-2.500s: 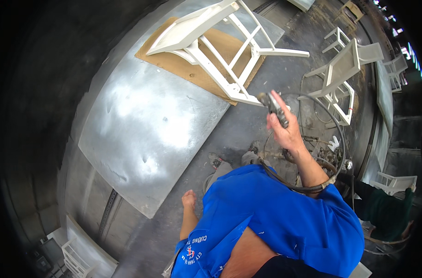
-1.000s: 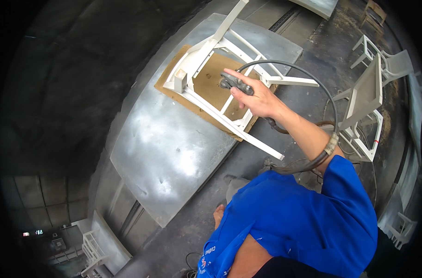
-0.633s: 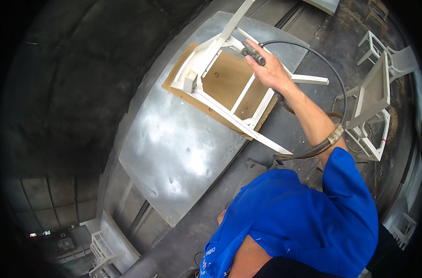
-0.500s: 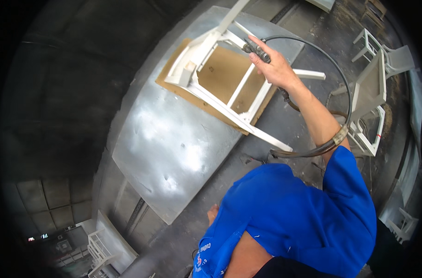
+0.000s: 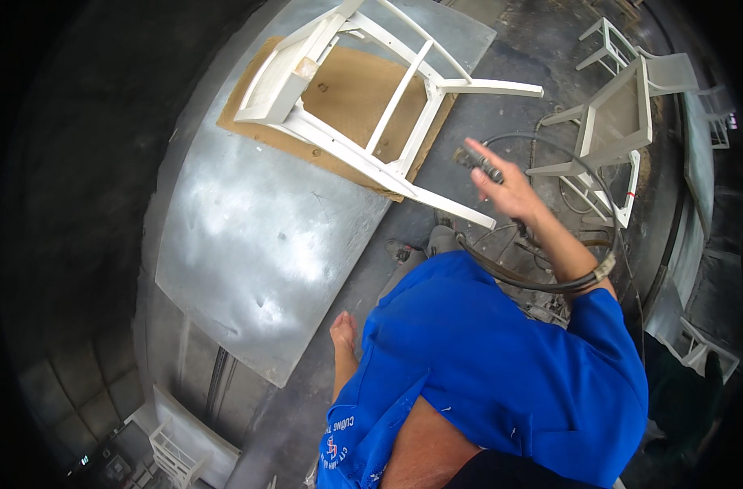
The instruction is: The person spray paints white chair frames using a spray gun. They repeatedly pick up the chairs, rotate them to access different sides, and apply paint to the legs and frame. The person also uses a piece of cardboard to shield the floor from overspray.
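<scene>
My right hand [image 5: 508, 189] is wrapped round a metal spray gun [image 5: 485, 165], its index finger stretched out along the top. A dark hose [image 5: 542, 285] runs from the gun and loops round my right forearm. Left of the gun, apart from it, a white wooden chair frame [image 5: 379, 167] lies tipped over on a brown board [image 5: 351, 90]. Two of its legs reach past the board's edge. My left hand [image 5: 343, 330] hangs low beside the table edge, fingers loosely bent, with nothing visible in it.
The board rests on a large grey metal-topped table [image 5: 249, 244]. On the right stand several white chairs, among them a tilted chair with a grey seat panel [image 5: 614, 122]. Hose coils and debris lie on the floor near my feet. Another white chair [image 5: 176, 448] stands at lower left.
My right hand and the spray gun have moved away from the chair frame, downward and to the right. The view has shifted, and more of my left hand and forearm shows.
</scene>
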`<action>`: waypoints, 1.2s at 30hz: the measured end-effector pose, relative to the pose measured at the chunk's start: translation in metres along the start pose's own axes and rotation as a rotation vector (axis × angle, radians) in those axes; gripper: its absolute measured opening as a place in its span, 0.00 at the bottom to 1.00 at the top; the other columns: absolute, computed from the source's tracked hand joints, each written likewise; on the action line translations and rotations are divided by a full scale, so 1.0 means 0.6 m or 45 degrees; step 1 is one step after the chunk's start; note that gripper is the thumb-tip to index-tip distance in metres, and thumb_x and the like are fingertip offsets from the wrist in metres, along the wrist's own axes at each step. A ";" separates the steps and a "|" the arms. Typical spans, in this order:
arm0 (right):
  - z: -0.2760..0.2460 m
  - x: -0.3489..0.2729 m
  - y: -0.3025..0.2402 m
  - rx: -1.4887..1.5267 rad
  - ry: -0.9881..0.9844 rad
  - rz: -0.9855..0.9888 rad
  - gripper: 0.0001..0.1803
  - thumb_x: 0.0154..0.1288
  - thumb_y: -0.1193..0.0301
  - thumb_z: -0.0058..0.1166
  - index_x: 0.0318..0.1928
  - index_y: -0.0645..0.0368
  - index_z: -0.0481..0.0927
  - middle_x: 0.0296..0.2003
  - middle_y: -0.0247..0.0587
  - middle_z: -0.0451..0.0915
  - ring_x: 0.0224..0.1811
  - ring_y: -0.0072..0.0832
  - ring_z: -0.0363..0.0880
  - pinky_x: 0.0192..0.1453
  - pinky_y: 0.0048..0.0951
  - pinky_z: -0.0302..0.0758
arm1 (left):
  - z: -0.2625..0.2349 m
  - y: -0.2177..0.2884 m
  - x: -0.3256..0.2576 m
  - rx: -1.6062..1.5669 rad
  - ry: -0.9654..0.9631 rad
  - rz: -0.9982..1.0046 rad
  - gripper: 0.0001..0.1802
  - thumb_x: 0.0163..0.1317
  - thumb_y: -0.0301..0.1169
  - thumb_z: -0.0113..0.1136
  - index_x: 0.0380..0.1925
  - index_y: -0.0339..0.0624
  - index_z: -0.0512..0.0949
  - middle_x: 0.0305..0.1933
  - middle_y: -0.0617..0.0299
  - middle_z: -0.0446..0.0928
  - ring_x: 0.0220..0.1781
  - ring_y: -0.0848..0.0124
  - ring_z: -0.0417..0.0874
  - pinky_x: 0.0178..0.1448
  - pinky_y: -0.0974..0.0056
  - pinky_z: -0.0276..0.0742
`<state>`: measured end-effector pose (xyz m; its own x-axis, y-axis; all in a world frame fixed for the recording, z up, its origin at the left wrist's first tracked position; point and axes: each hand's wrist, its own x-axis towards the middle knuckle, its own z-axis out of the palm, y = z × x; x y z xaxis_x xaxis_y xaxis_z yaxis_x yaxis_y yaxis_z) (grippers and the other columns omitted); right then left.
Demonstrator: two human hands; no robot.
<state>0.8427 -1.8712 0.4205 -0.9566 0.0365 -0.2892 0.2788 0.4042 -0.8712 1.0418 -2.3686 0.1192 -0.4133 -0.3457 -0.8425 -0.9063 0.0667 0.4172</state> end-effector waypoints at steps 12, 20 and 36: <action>-0.038 0.106 0.106 -0.017 0.320 0.118 0.33 0.76 0.55 0.56 0.78 0.35 0.67 0.39 0.44 0.88 0.27 0.27 0.84 0.42 0.36 0.81 | -0.065 0.032 -0.003 0.005 0.065 -0.067 0.24 0.75 0.43 0.61 0.65 0.45 0.79 0.51 0.58 0.86 0.44 0.67 0.84 0.37 0.62 0.76; -0.099 0.112 0.142 -0.298 0.369 -0.112 0.35 0.74 0.58 0.57 0.78 0.40 0.65 0.61 0.63 0.81 0.68 0.59 0.76 0.72 0.47 0.71 | 0.009 0.231 -0.051 0.082 -0.006 0.228 0.26 0.76 0.41 0.60 0.68 0.39 0.76 0.54 0.52 0.86 0.49 0.64 0.85 0.52 0.61 0.79; -0.186 -0.061 -0.016 -0.774 -0.532 0.191 0.52 0.52 0.45 0.76 0.73 0.57 0.71 0.52 0.62 0.83 0.58 0.56 0.82 0.65 0.47 0.77 | 0.196 0.918 -0.385 0.164 0.013 1.995 0.21 0.60 0.29 0.73 0.53 0.42 0.81 0.55 0.58 0.83 0.63 0.61 0.80 0.70 0.58 0.73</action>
<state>0.8652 -1.7742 0.4838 -0.7662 -0.1702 -0.6197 0.1915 0.8600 -0.4729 0.6275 -2.1421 0.5034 -0.9126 0.1348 0.3859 0.4050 0.4271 0.8085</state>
